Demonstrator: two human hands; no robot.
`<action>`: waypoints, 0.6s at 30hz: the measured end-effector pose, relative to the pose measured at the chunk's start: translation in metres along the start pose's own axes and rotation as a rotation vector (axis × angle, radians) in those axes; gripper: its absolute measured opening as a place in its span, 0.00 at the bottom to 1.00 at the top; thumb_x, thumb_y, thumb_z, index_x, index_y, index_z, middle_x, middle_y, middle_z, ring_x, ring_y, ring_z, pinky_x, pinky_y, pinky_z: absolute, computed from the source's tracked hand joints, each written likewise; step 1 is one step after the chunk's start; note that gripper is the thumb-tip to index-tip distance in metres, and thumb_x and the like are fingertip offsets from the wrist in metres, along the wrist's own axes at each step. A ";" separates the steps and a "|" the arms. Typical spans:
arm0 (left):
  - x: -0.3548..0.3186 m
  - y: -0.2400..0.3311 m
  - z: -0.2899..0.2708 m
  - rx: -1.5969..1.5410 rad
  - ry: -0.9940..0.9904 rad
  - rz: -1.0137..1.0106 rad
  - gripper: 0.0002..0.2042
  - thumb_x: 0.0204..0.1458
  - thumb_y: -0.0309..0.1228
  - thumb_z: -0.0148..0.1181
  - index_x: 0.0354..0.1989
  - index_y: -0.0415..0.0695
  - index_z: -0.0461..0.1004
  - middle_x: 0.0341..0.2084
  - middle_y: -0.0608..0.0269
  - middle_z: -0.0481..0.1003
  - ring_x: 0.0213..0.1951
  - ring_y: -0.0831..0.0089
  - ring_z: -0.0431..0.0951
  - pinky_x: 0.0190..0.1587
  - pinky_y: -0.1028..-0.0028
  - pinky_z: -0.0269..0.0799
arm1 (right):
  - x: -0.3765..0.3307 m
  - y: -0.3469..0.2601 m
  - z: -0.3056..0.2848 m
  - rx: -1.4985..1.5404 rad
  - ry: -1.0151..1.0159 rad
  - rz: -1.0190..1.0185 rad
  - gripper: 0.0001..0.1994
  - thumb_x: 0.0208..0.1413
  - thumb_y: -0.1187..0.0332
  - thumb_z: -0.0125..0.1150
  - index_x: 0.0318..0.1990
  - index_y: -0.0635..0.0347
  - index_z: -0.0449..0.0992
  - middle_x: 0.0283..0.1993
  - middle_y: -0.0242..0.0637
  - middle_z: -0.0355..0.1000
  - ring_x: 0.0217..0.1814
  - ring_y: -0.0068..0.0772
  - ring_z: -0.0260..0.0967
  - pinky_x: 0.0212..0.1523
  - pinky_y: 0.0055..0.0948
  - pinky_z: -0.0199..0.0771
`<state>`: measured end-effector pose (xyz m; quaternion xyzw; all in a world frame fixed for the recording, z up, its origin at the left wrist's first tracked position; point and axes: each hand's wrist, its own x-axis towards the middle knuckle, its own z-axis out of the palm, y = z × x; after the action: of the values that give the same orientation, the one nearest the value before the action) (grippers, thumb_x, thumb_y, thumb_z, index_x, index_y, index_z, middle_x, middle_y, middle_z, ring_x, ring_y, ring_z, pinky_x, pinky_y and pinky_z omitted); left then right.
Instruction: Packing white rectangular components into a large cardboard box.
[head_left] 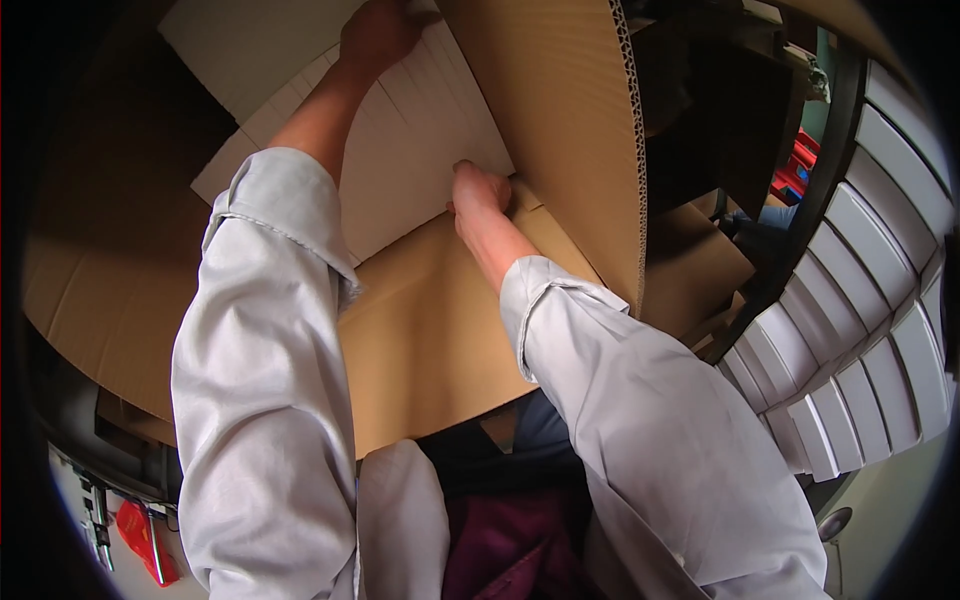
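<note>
A tight row of flat white boxes (400, 165) stands inside a large open cardboard box (540, 95). Reaching over the row, my left hand (380, 38) is closed on its far side near the top of the view, and its fingertips are partly hidden. My right hand (482, 190) grips the near right corner of the same row, thumb on the near side and fingers curled out of sight toward the cardboard wall. Another white box surface (245, 50) lies beyond the row at the far left.
The near cardboard flap (440, 330) lies below my forearms. To the right, beyond the cardboard wall, are stacked white boxes (850, 260) and a brown carton (695, 265). Some red things (797, 160) show behind. A red item (146, 540) lies at the lower left.
</note>
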<state>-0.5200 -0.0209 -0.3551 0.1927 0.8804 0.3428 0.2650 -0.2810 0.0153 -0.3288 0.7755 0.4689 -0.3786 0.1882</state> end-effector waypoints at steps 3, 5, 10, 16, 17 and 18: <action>0.002 -0.011 0.002 0.018 -0.002 0.046 0.26 0.54 0.43 0.66 0.56 0.38 0.76 0.52 0.43 0.77 0.55 0.49 0.77 0.56 0.61 0.73 | -0.003 0.001 0.009 0.054 0.074 0.024 0.21 0.52 0.66 0.64 0.47 0.76 0.72 0.46 0.51 0.75 0.40 0.45 0.76 0.32 0.39 0.78; -0.001 -0.011 0.002 0.041 0.002 0.026 0.26 0.54 0.43 0.66 0.57 0.38 0.76 0.53 0.43 0.77 0.56 0.49 0.76 0.57 0.61 0.72 | -0.006 0.000 0.009 0.097 0.028 0.040 0.22 0.51 0.67 0.65 0.48 0.78 0.72 0.47 0.53 0.75 0.41 0.44 0.76 0.37 0.40 0.78; -0.008 -0.013 -0.001 0.093 0.023 -0.008 0.22 0.55 0.40 0.63 0.54 0.39 0.77 0.49 0.42 0.78 0.54 0.49 0.77 0.56 0.59 0.73 | -0.026 -0.005 0.006 0.083 0.112 0.001 0.24 0.49 0.67 0.65 0.48 0.81 0.72 0.51 0.59 0.75 0.50 0.48 0.76 0.50 0.41 0.76; -0.012 -0.023 -0.002 0.231 0.013 0.094 0.25 0.57 0.45 0.60 0.61 0.48 0.73 0.51 0.48 0.79 0.55 0.51 0.77 0.59 0.59 0.71 | -0.024 -0.007 -0.002 -0.017 0.006 -0.078 0.23 0.49 0.67 0.62 0.47 0.82 0.73 0.54 0.63 0.74 0.56 0.54 0.75 0.57 0.41 0.72; -0.012 -0.023 -0.001 0.212 -0.011 0.069 0.26 0.57 0.45 0.61 0.62 0.49 0.72 0.51 0.48 0.78 0.55 0.51 0.77 0.59 0.59 0.71 | -0.022 -0.004 -0.002 -0.070 -0.006 -0.183 0.23 0.49 0.67 0.62 0.47 0.82 0.73 0.54 0.62 0.74 0.56 0.54 0.75 0.57 0.41 0.73; -0.012 -0.024 0.000 0.192 -0.034 0.044 0.26 0.56 0.45 0.61 0.63 0.49 0.71 0.51 0.47 0.78 0.55 0.51 0.77 0.59 0.59 0.71 | -0.019 -0.002 0.000 -0.070 -0.007 -0.184 0.23 0.49 0.67 0.62 0.47 0.82 0.73 0.54 0.62 0.74 0.56 0.54 0.75 0.57 0.41 0.73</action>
<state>-0.5144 -0.0435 -0.3677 0.2421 0.9002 0.2591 0.2526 -0.2881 0.0053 -0.3141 0.7209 0.5503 -0.3804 0.1812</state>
